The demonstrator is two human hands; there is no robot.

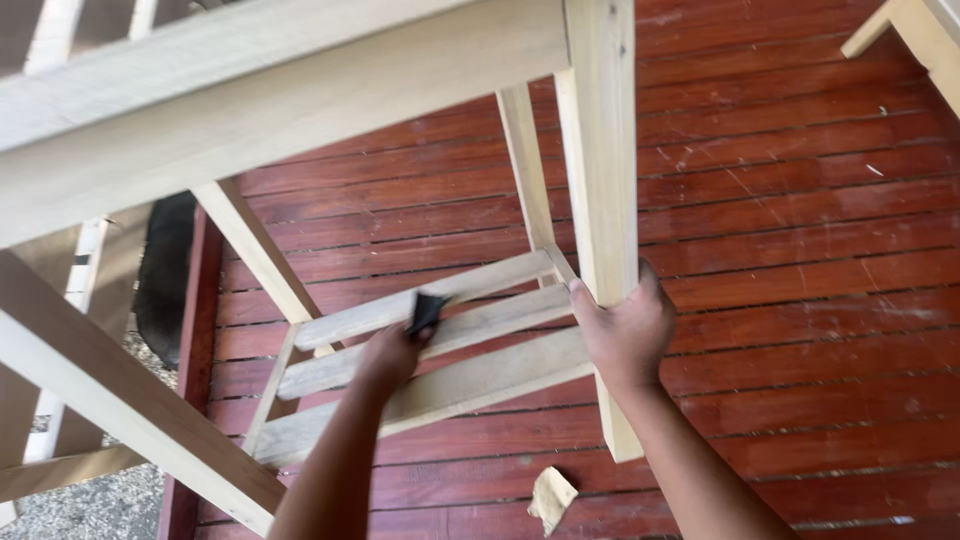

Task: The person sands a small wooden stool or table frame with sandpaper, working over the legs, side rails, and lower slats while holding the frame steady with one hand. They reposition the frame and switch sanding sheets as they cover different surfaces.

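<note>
A pale unfinished wooden frame (pixel 280 90) with legs and a lower shelf of three slats (pixel 470 375) stands on a red plank floor. My left hand (pixel 395 350) is closed on a small dark piece of sandpaper (pixel 427 310), pressed against the upper slat. My right hand (pixel 628 330) grips the near upright leg (pixel 600 150) of the frame, fingers wrapped around it just above the slats.
A crumpled tan scrap of sandpaper (pixel 551 497) lies on the red wooden floor (pixel 800 250) below the leg. Another pale wooden piece (pixel 915 30) shows at the top right. A dark object (pixel 165 270) and gravel lie beyond the floor's left edge.
</note>
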